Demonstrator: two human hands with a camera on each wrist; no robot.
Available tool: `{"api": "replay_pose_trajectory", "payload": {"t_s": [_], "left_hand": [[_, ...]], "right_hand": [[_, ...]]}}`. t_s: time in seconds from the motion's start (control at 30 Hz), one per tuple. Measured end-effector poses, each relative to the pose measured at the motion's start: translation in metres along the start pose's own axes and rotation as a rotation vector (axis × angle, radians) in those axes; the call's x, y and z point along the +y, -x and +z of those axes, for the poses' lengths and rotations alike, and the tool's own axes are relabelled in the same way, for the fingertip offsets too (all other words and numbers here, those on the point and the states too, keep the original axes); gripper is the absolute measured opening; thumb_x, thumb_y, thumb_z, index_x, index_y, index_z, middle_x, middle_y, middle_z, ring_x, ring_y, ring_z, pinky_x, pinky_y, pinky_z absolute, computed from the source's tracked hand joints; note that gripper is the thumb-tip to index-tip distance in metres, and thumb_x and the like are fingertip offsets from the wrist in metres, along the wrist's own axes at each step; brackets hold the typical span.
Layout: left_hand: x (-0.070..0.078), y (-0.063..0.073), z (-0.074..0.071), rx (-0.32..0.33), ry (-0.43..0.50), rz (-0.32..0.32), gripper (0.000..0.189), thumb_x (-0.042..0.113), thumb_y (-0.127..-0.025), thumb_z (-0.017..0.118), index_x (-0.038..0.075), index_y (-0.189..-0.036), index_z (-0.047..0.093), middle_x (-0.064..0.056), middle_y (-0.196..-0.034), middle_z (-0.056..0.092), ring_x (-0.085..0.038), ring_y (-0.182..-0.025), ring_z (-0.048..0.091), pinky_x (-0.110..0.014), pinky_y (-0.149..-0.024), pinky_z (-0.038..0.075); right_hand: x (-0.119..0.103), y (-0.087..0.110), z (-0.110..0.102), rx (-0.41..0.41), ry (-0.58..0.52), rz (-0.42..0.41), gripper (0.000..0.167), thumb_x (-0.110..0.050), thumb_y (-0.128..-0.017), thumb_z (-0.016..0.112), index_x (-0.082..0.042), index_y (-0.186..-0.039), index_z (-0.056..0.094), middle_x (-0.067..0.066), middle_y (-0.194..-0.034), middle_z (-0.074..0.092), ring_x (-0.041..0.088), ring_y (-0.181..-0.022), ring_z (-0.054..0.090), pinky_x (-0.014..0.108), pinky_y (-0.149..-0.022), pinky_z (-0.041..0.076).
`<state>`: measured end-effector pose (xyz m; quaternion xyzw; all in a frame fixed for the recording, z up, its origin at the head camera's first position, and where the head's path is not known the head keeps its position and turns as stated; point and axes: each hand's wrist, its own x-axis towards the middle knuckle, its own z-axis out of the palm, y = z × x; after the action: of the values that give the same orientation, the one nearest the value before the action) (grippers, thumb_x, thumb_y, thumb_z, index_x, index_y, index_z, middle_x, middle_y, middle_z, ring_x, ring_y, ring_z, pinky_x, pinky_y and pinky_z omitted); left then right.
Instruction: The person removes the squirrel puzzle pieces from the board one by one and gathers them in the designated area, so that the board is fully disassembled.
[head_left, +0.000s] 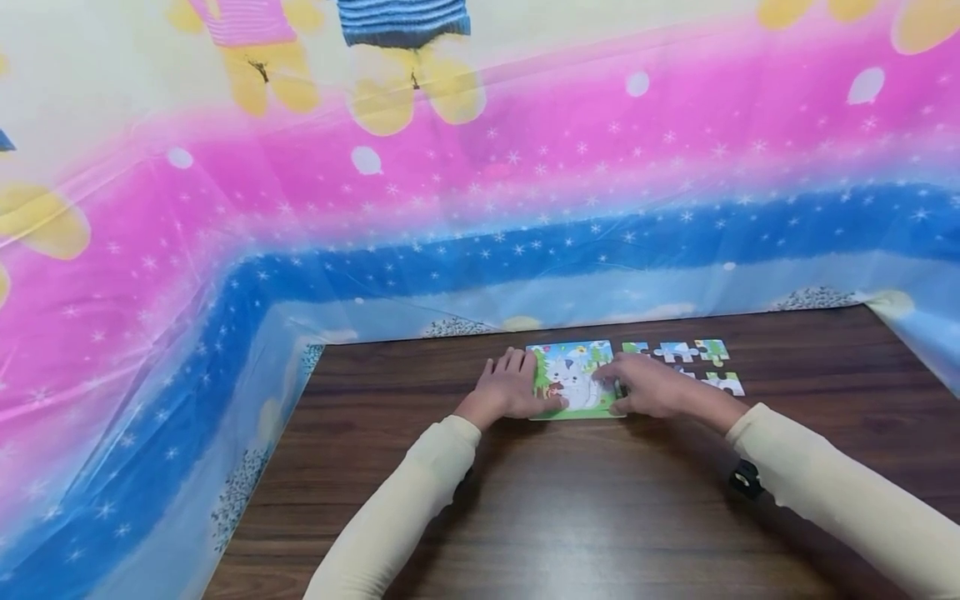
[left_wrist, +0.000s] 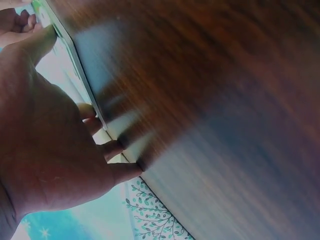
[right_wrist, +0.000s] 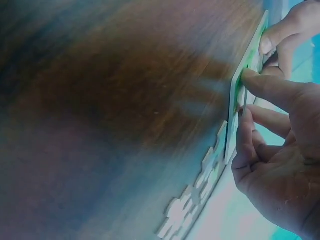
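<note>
A jigsaw puzzle (head_left: pixel 573 392) with a white cat picture lies flat in its frame near the table's far edge. My left hand (head_left: pixel 510 387) rests at its left side, fingers spread and thumb on the lower part of the picture; in the left wrist view the fingertips (left_wrist: pixel 131 171) reach down to the tabletop. Over the right side of the puzzle, my right hand (head_left: pixel 651 385) pinches a puzzle piece (right_wrist: pixel 245 100) between thumb and fingers. That piece shows as a thin edge in the right wrist view, its printed face hidden.
Loose puzzle pieces lie right of the puzzle: a back row with a white-and-blue piece (head_left: pixel 677 352) and a green one (head_left: pixel 711 350), and a nearer piece (head_left: pixel 726 383) partly beside the right forearm. A patterned cloth (head_left: pixel 480 283) hangs behind the brown wooden table (head_left: pixel 555 517).
</note>
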<state>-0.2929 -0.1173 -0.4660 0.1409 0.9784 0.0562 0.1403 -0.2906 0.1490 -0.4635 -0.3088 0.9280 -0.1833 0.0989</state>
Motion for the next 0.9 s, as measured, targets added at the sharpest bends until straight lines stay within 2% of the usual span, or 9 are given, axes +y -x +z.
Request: {"api": "replay_pose_trajectory", "payload": {"t_s": [0.23,0.63,0.8,0.9], "left_hand": [[-0.001,-0.011,0.005,-0.042,-0.014,-0.016,0.105,0.08,-0.094,0.052,0.016,-0.17,0.018,-0.009,-0.177,0.018,-0.03,-0.168,0.012,-0.055,-0.136,0.011],[-0.002,-0.015,0.005,-0.036,-0.008,-0.007,0.107,0.082,-0.093,0.053,0.016,-0.17,0.018,-0.01,-0.177,0.018,-0.03,-0.167,0.012,-0.056,-0.136,0.011],[-0.003,-0.017,0.006,-0.049,-0.012,-0.012,0.108,0.083,-0.091,0.054,0.017,-0.169,0.019,-0.009,-0.177,0.018,-0.031,-0.167,0.014,-0.057,-0.135,0.012],[-0.005,-0.016,0.006,-0.035,-0.02,-0.018,0.108,0.084,-0.09,0.056,0.017,-0.167,0.024,-0.008,-0.175,0.023,-0.031,-0.165,0.02,-0.058,-0.135,0.015]], "right_hand": [[0.002,0.006,0.002,0.029,0.019,0.0,0.057,-0.021,-0.093,0.082,-0.01,-0.147,0.064,0.01,-0.123,0.068,0.017,-0.098,0.061,0.036,-0.08,0.052],[0.007,0.013,0.005,0.116,0.017,-0.041,0.057,-0.024,-0.094,0.081,-0.013,-0.147,0.064,0.011,-0.126,0.068,0.023,-0.109,0.065,0.045,-0.09,0.058],[0.007,0.023,0.0,0.148,-0.024,-0.041,0.06,-0.022,-0.093,0.083,-0.015,-0.149,0.062,0.014,-0.136,0.066,0.031,-0.119,0.065,0.053,-0.095,0.058],[0.014,0.034,-0.001,0.179,-0.074,-0.038,0.061,-0.019,-0.092,0.084,-0.016,-0.148,0.063,0.009,-0.136,0.068,0.027,-0.117,0.067,0.049,-0.092,0.059]]}}
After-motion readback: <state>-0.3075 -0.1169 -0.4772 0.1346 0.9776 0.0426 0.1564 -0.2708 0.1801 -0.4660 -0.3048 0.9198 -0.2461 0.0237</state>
